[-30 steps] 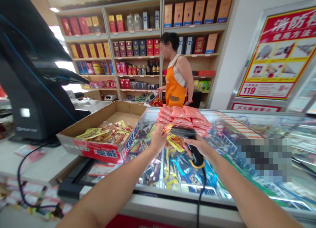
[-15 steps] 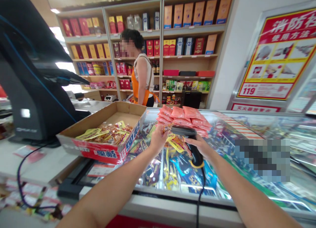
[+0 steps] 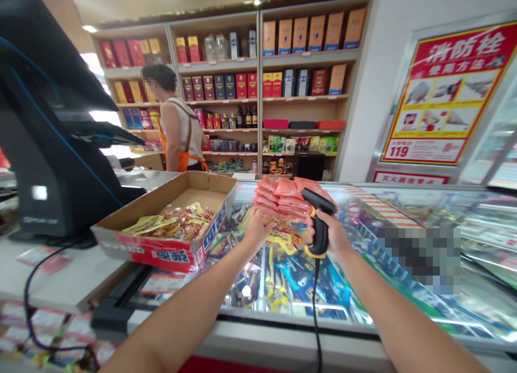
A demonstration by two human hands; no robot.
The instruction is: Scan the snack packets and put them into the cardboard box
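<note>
My right hand (image 3: 336, 232) is closed round the grip of a black and yellow barcode scanner (image 3: 320, 234), tilted, its cord hanging toward me. My left hand (image 3: 257, 230) is closed at the left end of a clear snack packet (image 3: 286, 237) with yellow labels; its fingertips are partly hidden. Just behind both hands, a stack of pink-orange packets (image 3: 283, 192) lies on the glass-topped freezer (image 3: 258, 314). To the left of my left hand, an open cardboard box (image 3: 161, 253) holds several similar yellow-labelled snack packets (image 3: 177, 222).
A black checkout terminal (image 3: 52, 163) stands on the counter (image 3: 44, 279) at left, with a dark cable hanging down. Beyond the freezer, a person in an orange apron (image 3: 183, 128) stands before shelves (image 3: 218, 101) of boxes and bottles. A red poster (image 3: 448, 93) is on the right.
The scanner has swung from level to a raised tilt and its head has moved right, away from the snack packet. The packet lies more level. The person behind has moved left.
</note>
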